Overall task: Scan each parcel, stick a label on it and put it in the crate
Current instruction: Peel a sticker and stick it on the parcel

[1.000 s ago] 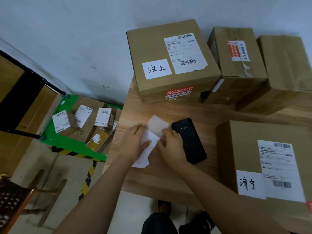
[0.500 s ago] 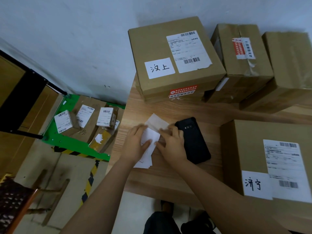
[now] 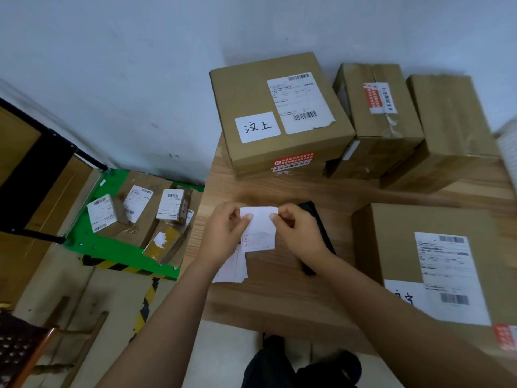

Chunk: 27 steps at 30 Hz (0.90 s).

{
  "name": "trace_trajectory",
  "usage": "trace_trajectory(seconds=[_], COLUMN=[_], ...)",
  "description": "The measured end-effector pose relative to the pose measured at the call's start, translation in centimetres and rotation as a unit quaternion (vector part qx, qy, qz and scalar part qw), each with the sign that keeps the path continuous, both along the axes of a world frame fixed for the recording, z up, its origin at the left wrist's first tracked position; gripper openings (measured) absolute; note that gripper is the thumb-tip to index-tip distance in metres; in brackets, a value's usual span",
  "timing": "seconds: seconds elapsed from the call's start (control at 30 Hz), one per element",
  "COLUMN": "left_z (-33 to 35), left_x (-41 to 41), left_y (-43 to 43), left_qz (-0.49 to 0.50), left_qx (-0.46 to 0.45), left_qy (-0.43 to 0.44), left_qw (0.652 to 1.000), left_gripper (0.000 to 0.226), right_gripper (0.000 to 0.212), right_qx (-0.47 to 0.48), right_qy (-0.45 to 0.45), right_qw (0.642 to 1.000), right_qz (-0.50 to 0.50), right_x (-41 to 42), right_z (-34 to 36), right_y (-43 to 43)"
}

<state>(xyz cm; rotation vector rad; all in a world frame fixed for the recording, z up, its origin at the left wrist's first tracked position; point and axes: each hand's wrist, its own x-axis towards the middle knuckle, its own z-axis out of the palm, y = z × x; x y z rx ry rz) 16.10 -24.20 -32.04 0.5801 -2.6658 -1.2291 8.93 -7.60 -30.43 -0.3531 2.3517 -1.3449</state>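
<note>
A white label sheet (image 3: 258,231) is held up above the wooden table (image 3: 279,301). My left hand (image 3: 223,236) pinches its top left corner and my right hand (image 3: 300,233) pinches its top right corner. Under them a small stack of label sheets (image 3: 232,270) lies on the table. A black handheld scanner (image 3: 319,219) lies just right of the stack, partly hidden by my right hand. A labelled cardboard parcel (image 3: 436,264) sits at the right. A large labelled parcel (image 3: 277,113) stands at the back. The green crate (image 3: 112,247) on the floor at the left holds several small parcels.
Two more brown parcels (image 3: 377,107) (image 3: 450,121) stand against the wall at the back right. A dark-framed wooden piece of furniture (image 3: 36,169) is at the far left. Yellow-black hazard tape (image 3: 145,303) runs across the floor below the crate.
Both hands have lifted one label sheet off the stack and now hold it up by its top corners. The view has shifted slightly.
</note>
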Motion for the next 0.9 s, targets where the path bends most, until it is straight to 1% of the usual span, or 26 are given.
trace_trajectory(seconds=[0.1,0.23,0.33,0.5,0.57,0.6,0.63,0.7,0.73,0.83,0.9], left_z=[1.5,3.4,4.0,5.3,5.5,5.6,5.5,4.9,4.5,3.2,2.6], left_x=[-0.6,-1.2,-1.4,-1.4,-1.2,-1.0,-0.7,-0.2,0.1,0.9,1.4], left_y=[1.0,2.2,2.8,3.3,3.2,3.2,3.1,2.7,2.5,1.9,1.6], left_qz=[-0.002,-0.014,-0.033,-0.012,-0.007,-0.009,-0.013,-0.015,-0.012,0.006,0.006], left_qx=[0.013,0.047,0.075,0.083,0.128,0.161,0.181,0.182,0.18,0.181,0.161], left_qy=[0.02,0.039,0.036,0.038,0.035,0.03,0.024,-0.001,-0.013,-0.043,-0.062], left_qw=[1.0,0.998,0.996,0.996,0.991,0.987,0.983,0.983,0.983,0.982,0.985], left_gripper=[0.021,0.014,0.017,0.018,0.011,0.018,0.029,0.046,0.05,0.05,0.047], right_gripper=[0.009,0.005,0.006,0.007,0.007,0.007,0.007,0.007,0.008,0.007,0.007], right_qx=[-0.002,0.011,0.008,0.003,-0.005,-0.011,-0.015,-0.013,-0.01,-0.004,0.008], right_qy=[0.012,0.036,0.045,0.049,0.04,0.033,0.029,0.024,0.02,0.007,0.006], right_qw=[1.0,0.999,0.999,0.999,0.999,0.999,0.999,0.998,0.998,0.998,0.997], right_qz=[-0.01,-0.017,-0.022,-0.009,-0.014,-0.023,-0.033,-0.05,-0.057,-0.067,-0.071], right_x=[-0.6,-1.2,-1.4,-1.6,-1.6,-1.7,-1.7,-1.8,-1.9,-1.9,-2.0], right_z=[1.5,3.5,4.1,4.4,4.3,4.1,3.9,3.6,3.4,3.0,3.0], right_y=[1.5,2.4,2.8,2.6,2.3,2.2,2.0,1.9,1.8,1.6,1.5])
